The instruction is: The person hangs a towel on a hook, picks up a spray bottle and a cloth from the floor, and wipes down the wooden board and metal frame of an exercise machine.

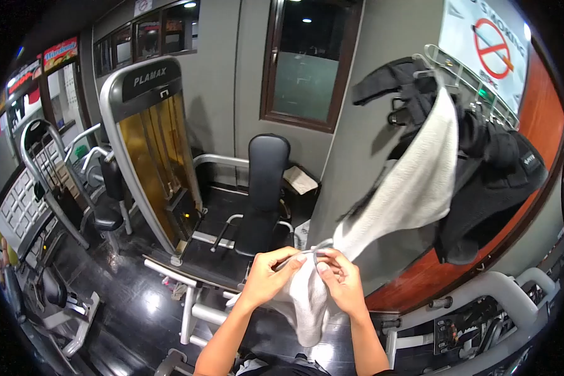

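A white towel (308, 307) hangs down between my hands in front of my body. Its upper edge, with a thin grey band, is pinched in the fingers of my left hand (271, 276). My right hand (341, 280) grips the same edge just to the right, thumb pressed against the cloth. From a metal hook rack on the wall, another stretch of white towel (417, 172) drapes down toward my right hand. Whether it joins the cloth I hold, I cannot tell.
Black straps and padded gear (489, 163) hang from the metal hook rack (470, 84) at the right. A weight machine (147, 144) and a black padded seat (268, 172) stand ahead. Grey metal frames (482, 307) are at lower right. A no-smoking sign (494, 47) is above.
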